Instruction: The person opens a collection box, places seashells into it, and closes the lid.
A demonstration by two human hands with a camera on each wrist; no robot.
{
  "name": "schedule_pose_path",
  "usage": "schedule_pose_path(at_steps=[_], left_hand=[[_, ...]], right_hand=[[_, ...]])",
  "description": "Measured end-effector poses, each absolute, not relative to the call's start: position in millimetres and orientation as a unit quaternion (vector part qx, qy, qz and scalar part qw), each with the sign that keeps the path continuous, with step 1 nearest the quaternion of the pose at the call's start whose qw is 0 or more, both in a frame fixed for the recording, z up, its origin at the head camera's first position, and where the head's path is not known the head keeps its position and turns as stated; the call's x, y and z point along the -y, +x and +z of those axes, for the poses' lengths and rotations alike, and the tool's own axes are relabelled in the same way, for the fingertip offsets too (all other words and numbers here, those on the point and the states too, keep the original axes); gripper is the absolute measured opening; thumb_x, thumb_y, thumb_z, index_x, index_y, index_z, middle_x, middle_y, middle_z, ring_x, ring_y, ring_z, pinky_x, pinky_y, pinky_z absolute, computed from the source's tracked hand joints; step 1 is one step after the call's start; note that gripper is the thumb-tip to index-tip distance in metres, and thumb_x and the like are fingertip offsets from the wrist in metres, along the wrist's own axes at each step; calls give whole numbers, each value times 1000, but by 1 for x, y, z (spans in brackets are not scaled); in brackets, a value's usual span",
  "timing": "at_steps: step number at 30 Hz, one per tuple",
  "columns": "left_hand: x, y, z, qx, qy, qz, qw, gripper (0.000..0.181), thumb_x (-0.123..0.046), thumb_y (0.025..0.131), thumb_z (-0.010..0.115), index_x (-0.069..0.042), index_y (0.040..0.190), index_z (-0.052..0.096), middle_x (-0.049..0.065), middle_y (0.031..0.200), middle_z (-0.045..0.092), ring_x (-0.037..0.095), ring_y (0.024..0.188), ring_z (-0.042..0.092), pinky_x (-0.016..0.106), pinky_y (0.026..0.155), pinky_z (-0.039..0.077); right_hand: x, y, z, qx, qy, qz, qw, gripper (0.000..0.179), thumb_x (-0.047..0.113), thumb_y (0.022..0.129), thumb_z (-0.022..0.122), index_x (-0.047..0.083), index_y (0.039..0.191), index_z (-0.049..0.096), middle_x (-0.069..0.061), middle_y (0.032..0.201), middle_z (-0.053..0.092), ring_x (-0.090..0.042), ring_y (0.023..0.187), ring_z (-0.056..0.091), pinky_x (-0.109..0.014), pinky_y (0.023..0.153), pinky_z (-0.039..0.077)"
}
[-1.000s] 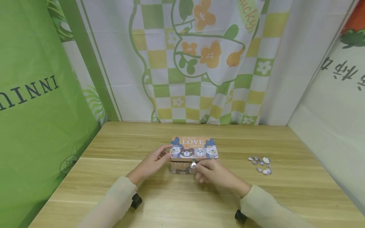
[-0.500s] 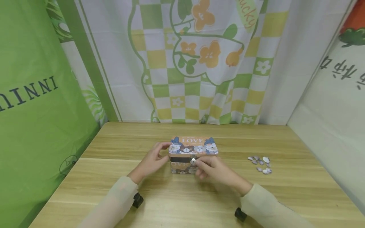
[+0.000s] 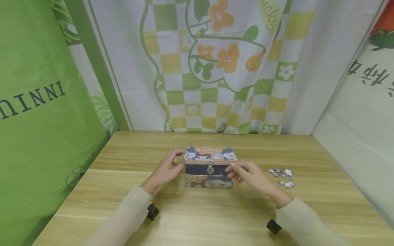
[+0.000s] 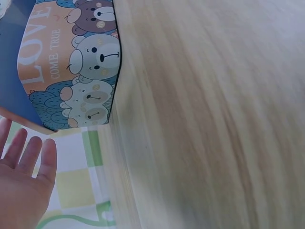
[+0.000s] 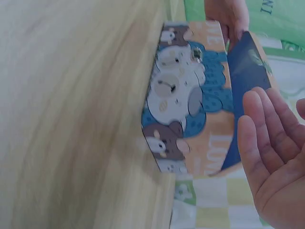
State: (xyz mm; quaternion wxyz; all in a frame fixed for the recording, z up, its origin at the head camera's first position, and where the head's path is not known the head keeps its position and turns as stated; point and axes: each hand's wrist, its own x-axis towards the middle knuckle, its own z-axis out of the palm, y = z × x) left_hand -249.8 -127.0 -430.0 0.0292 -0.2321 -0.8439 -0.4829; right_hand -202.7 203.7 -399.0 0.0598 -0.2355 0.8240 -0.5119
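Note:
A small bear-printed tin box (image 3: 194, 183) with "LOVE" lettering stands on the table, its hinged lid (image 3: 209, 150) raised at the front. Dark blue lining shows inside, and a metal clasp (image 3: 210, 169) hangs from the lid's front edge. My left hand (image 3: 164, 171) touches the lid's left side; in the left wrist view the fingers (image 4: 31, 152) reach out nearly straight along its edge. At the lid's right front corner is my right hand (image 3: 252, 176), its fingertips right at the rim. The right wrist view has its palm turned up and fingers (image 5: 248, 143) loosely extended by the lid.
Several small purple-white shells (image 3: 283, 175) lie in a loose group to the right of the box. Behind the wooden table (image 3: 191, 218) hangs a checked curtain (image 3: 215, 102). A thin dark cable (image 3: 75, 174) is at the left edge.
The lid has tilted up from nearly closed to a wide gap. My right hand has let go of the clasp and moved right to the lid's corner. The left hand has risen slightly.

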Motion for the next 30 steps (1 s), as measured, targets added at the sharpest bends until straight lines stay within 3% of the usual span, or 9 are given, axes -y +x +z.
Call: schedule_pose_path(at_steps=[4, 9, 13, 19, 24, 30], left_hand=[[123, -253, -429, 837, -207, -506, 14, 45, -15, 96, 65, -9, 138, 52, 13, 147, 47, 33, 136, 45, 42, 101, 50], [119, -256, -428, 817, -183, -546, -3, 42, -19, 98, 61, -8, 138, 51, 12, 148, 49, 31, 139, 43, 46, 110, 41], [117, -257, -427, 804, -173, -568, -9, 42, -18, 98, 59, -7, 137, 50, 13, 146, 50, 32, 139, 42, 50, 114, 34], [115, -258, -426, 789, -158, -592, -33, 40, -20, 101, 53, -7, 138, 45, 11, 146, 48, 30, 139, 41, 48, 115, 33], [114, -262, -424, 774, -148, -614, -46, 40, -27, 105, 48, -6, 138, 41, 14, 143, 46, 31, 137, 41, 50, 113, 35], [111, -271, -423, 765, -131, -629, -38, 52, -42, 106, 48, -4, 141, 40, 15, 144, 48, 32, 136, 42, 50, 112, 38]], right_hand=[[-213, -205, -397, -840, -207, -501, 30, 37, 26, 109, 44, 0, 107, 71, -14, 100, 72, -27, 89, 70, -39, 76, 60], [-219, -208, -396, -848, -192, -495, -19, 34, 25, 110, 43, -1, 108, 66, -15, 106, 69, -31, 97, 68, -42, 82, 59], [-219, -212, -399, -848, -174, -500, -39, 34, 26, 110, 42, -2, 117, 59, -19, 114, 66, -33, 99, 67, -47, 84, 58], [-218, -216, -406, -841, -164, -514, -33, 43, 29, 110, 41, -3, 138, 48, -23, 132, 56, -38, 114, 61, -53, 91, 54], [-217, -219, -409, -837, -167, -521, -28, 50, 33, 110, 40, -2, 146, 40, -22, 144, 49, -38, 128, 52, -52, 99, 50], [-213, -227, -407, -824, -175, -539, -27, 54, 31, 110, 40, 1, 154, 29, -21, 154, 38, -38, 138, 41, -54, 107, 42]])
